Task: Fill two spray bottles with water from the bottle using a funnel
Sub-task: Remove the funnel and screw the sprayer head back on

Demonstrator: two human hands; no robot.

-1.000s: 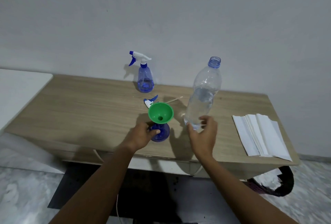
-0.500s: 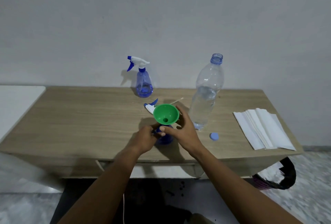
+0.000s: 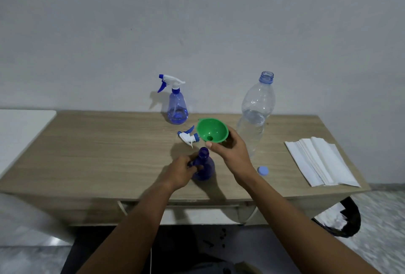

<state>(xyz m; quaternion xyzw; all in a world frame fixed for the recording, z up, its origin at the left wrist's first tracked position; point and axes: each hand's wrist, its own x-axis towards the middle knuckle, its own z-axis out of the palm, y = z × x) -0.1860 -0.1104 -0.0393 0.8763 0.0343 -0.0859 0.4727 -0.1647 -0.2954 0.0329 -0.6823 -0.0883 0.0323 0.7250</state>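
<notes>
My right hand [image 3: 233, 155] holds the green funnel [image 3: 212, 130] lifted above and just right of the open dark blue spray bottle [image 3: 205, 167]. My left hand [image 3: 180, 170] grips that bottle by its side on the wooden table [image 3: 98, 153]. Its loose white and blue spray head [image 3: 188, 136] lies on the table behind it. A second spray bottle [image 3: 177, 107], capped with its trigger head, stands at the back with some water inside. The uncapped clear water bottle [image 3: 255, 113] stands upright to the right, partly full.
The blue bottle cap [image 3: 263, 171] lies on the table near my right wrist. A stack of white paper towels [image 3: 320, 162] sits at the table's right end. A black bin bag [image 3: 341, 221] hangs below the right corner. A wall rises right behind the table.
My right hand let go of the water bottle, took the funnel and lifted it out of the dark spray bottle's neck, up and to the right. My left hand kept hold of the bottle.
</notes>
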